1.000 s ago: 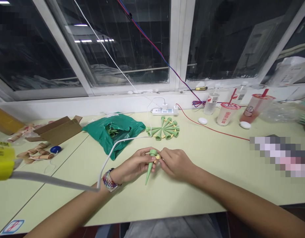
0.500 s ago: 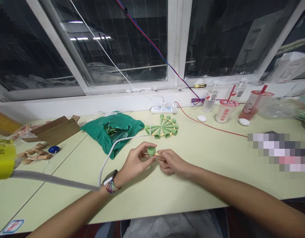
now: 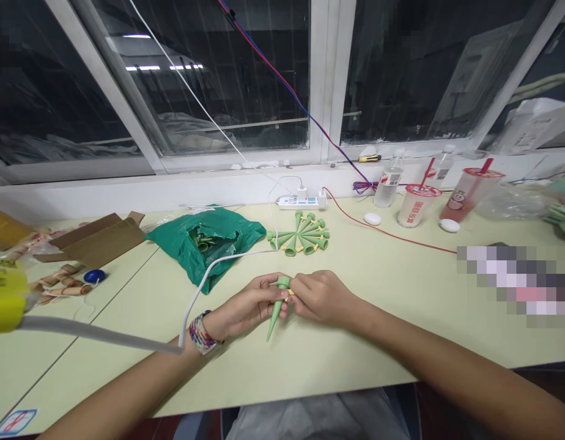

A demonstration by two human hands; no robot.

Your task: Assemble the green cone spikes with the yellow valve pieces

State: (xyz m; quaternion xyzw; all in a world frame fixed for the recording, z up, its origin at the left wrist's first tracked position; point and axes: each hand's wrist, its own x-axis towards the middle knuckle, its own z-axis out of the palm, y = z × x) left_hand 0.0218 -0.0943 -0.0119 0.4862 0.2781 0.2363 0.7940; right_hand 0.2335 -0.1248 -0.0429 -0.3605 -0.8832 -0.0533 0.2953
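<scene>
A person's left hand (image 3: 248,307) gripped a green plastic watering spike (image 3: 275,315) above the pale green table (image 3: 378,360), fingers curled closely around it, its point aimed toward the near edge. The right hand (image 3: 323,299) pinched a small yellow fitting (image 3: 289,296) at the spike's wide end. Farther off lay a fan of matching spikes (image 3: 301,235), with a green plastic bag (image 3: 204,244) to its left.

Green plastic watering spike (image 3: 277,308), tip angled down toward table, wide cup end up, gripped in L hand (image 3: 248,304); small yellow part (image 3: 289,297) at cup, against R hand (image 3: 321,299). More spikes (image 3: 298,235) in radial ring beyond both hands.
</scene>
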